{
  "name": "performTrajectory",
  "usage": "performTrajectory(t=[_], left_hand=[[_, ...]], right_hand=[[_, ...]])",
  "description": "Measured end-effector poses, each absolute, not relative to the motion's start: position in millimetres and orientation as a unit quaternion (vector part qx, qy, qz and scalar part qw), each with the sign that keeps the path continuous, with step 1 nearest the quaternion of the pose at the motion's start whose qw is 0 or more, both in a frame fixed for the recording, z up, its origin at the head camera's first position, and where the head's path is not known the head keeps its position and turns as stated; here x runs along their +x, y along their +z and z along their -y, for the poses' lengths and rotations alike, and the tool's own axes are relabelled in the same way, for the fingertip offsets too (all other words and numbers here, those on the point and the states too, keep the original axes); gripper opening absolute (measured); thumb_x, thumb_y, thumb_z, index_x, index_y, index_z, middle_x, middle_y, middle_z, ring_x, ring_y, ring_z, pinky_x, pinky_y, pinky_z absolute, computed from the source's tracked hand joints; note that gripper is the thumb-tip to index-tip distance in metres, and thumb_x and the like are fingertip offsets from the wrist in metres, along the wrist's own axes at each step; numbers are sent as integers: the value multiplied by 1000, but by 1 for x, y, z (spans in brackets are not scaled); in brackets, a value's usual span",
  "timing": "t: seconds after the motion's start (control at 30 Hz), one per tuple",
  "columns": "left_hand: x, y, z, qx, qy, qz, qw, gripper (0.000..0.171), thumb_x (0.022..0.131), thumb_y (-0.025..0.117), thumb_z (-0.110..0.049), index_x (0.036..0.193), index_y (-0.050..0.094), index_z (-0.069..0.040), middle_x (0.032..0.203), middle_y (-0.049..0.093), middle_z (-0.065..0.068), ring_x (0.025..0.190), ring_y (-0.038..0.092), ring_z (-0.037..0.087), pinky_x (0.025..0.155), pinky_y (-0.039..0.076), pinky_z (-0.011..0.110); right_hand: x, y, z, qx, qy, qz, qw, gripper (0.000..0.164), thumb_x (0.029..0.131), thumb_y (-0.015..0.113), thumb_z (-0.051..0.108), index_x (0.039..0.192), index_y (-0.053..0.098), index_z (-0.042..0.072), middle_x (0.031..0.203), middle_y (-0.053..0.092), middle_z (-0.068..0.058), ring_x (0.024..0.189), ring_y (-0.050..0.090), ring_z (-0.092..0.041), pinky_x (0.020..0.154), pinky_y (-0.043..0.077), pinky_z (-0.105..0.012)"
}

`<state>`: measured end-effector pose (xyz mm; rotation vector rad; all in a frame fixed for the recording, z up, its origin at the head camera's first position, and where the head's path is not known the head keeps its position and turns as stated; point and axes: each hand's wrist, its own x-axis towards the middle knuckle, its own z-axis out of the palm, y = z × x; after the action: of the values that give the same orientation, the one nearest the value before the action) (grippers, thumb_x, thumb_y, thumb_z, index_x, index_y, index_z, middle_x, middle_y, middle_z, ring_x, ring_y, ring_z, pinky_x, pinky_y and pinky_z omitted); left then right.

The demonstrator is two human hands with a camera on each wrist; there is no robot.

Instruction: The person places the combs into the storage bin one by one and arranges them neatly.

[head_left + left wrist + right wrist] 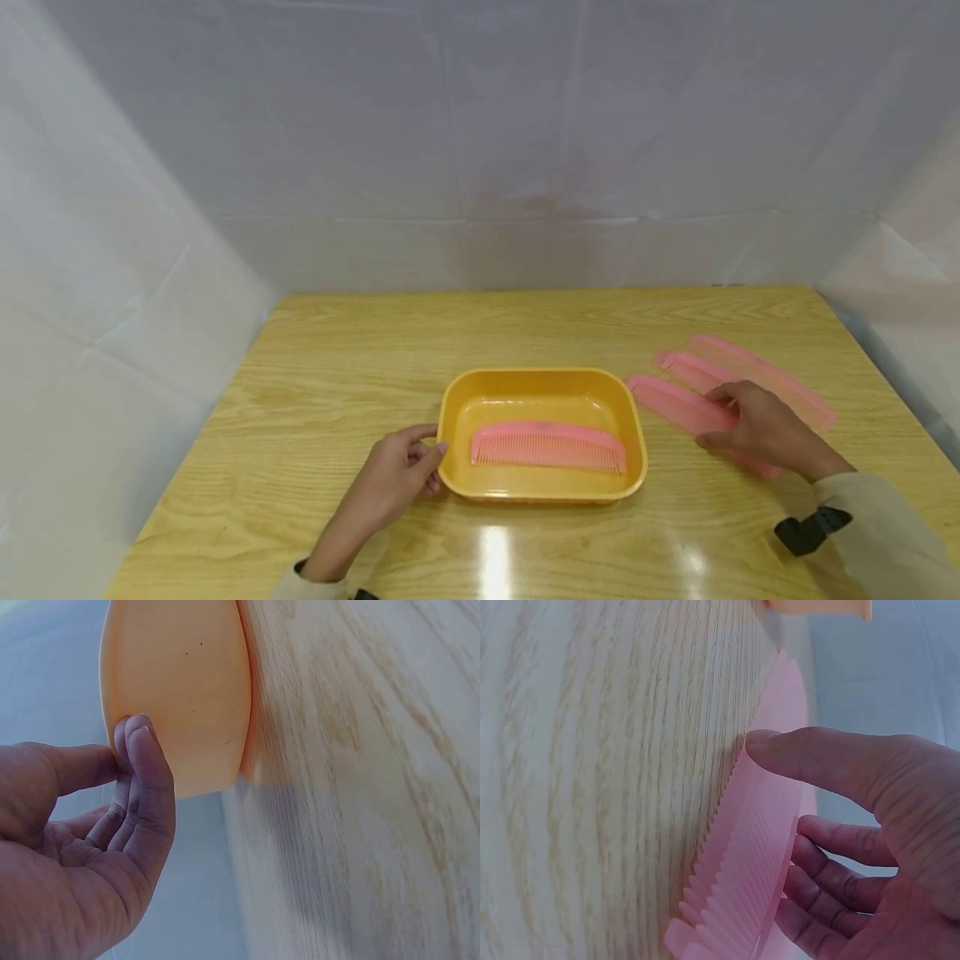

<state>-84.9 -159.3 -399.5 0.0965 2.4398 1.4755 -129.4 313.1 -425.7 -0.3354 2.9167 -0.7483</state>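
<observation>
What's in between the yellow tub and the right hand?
One end of the pink comb that the right hand holds, and a bit of table. The head view shows it.

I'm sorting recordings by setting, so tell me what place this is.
Probably a makeshift recording booth: pale sheeting surrounds three sides of a wood-grain table bearing a yellow tray and pink combs.
</observation>
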Motion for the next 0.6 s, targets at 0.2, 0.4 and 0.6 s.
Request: performTrajectory(t=[0.2, 0.4, 0.6], left_hand=[[-85, -400, 160, 38, 510, -847, 143, 46, 103, 61, -13, 140, 51, 12, 77, 66, 6, 65, 65, 19, 58, 61, 32], [-85, -400, 160, 42, 513, -846, 141, 46, 103, 60, -13, 140, 50, 12, 77, 66, 6, 65, 66, 19, 59, 61, 33], [-85, -401, 160, 43, 513, -846, 138, 46, 103, 61, -12, 140, 50, 12, 77, 66, 6, 64, 65, 19, 58, 61, 34]], right_hand=[[-128, -425, -313, -110, -251, -960, 61, 67, 73, 91, 32, 114, 64, -14, 103, 66, -18, 90, 61, -30, 76, 54, -47], [-127, -425, -314, -115, -252, -959, 57, 66, 74, 91, 32, 114, 65, -13, 104, 65, -18, 90, 60, -29, 75, 53, -46], [-128, -424, -313, -115, -253, -959, 53, 66, 74, 91, 32, 114, 64, -13, 103, 65, -18, 90, 60, -30, 76, 53, -46]])
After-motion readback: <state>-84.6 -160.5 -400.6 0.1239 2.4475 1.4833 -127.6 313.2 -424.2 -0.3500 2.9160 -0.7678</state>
